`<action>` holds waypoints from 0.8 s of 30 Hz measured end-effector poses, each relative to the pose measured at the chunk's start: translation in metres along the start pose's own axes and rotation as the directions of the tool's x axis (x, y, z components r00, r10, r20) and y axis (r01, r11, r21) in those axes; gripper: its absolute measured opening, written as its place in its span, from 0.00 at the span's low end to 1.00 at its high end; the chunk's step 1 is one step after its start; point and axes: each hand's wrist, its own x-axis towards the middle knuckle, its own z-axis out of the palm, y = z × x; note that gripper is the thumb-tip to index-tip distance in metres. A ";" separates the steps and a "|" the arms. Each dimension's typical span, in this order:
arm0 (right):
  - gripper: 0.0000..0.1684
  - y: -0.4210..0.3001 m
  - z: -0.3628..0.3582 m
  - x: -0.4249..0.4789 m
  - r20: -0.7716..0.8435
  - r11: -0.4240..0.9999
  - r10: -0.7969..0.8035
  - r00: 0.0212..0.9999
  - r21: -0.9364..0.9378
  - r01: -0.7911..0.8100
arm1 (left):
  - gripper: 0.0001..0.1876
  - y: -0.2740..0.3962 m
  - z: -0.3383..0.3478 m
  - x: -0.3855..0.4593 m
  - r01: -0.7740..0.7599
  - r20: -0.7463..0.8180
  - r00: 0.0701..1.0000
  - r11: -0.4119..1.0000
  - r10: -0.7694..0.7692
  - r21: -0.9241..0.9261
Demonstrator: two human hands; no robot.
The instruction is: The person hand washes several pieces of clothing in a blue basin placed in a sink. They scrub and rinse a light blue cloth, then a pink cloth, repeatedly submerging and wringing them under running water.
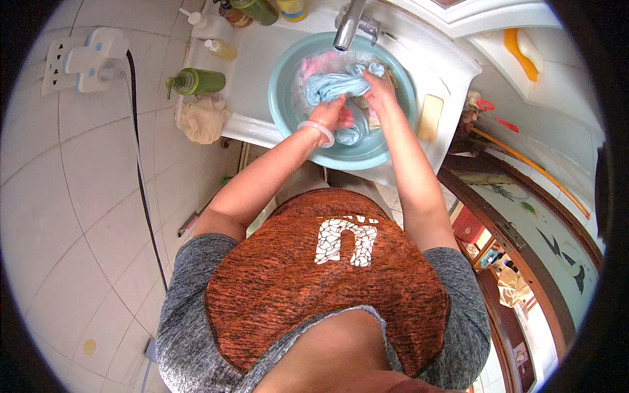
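A light-blue wet cloth [339, 83] lies bunched across a teal plastic basin [282, 110] of sudsy water. At the cloth's right end, my right hand [381, 91] is closed around it. My left hand [331, 115], with a pale bangle [327, 131] at the wrist, touches the cloth's lower edge; how firmly its fingers hold is hidden. Below that hand, another light-blue fold [353, 133] sits in the water. Pink fabric [317, 64] floats at the basin's far left, and beige fabric [374, 121] shows beneath my right hand.
The basin stands in a white sink [250, 83] under a chrome faucet [349, 27]. A soap bar [431, 117] rests on the right rim. Along the left are a green pump bottle [199, 81], a crumpled beige cloth [204, 120] and several other bottles. A black cable [140, 167] hangs down the tiled wall.
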 end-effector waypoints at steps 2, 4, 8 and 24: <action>0.14 0.008 0.011 -0.026 0.077 0.999 -0.014 0.997 0.033 0.012 | 0.39 0.004 0.004 0.006 0.358 0.134 0.933 0.886 -0.333 -0.293; 0.15 0.020 0.024 -0.062 0.151 0.991 -0.128 0.980 -0.027 0.133 | 0.35 0.008 0.003 0.020 0.160 0.333 0.943 0.877 0.000 -0.453; 0.25 0.019 0.037 -0.105 0.290 0.547 -0.361 0.886 -0.704 0.453 | 0.22 -0.003 0.002 0.050 0.402 0.613 0.787 0.698 0.066 -0.592; 0.22 0.012 0.016 -0.039 0.079 0.795 -0.237 0.968 -0.557 0.240 | 0.14 0.002 0.020 -0.016 -0.557 0.128 0.826 0.830 0.549 0.034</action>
